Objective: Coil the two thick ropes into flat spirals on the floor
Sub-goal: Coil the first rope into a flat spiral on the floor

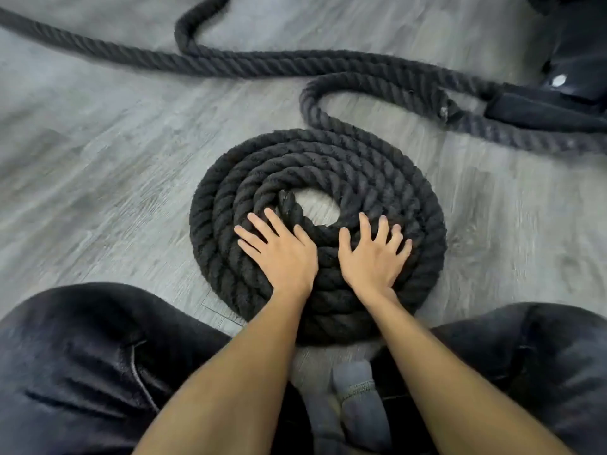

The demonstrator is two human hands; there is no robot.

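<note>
Rope, thick, black and twisted, lies wound into a flat spiral [317, 198] on the grey wood-look floor [98, 165], just in front of the person's knees. The coil has several tight rings around a small bare patch of floor at its middle, where the blunt inner end of the rope [289, 205] shows. Both hands rest palm-down on the near side of the coil, side by side but apart. The left hand [279, 254] lies on the inner rings with its fingers [259, 224] spread flat and pointing away and a little left. The right hand [372, 257] lies on the rings just right of it, its fingers [382, 228] also spread wide, gripping nothing. From the far edge of the spiral the free run of rope [328, 90] curves up in a loop and leads right. More rope [138, 55] stretches across the floor beyond it, from the upper left towards the right, with another bend near the top edge; whether this is the second rope or the same one cannot be told. A dark glossy object [571, 60] sits at the upper right. Dark trousers [82, 356] cover the bent legs at the bottom.
</note>
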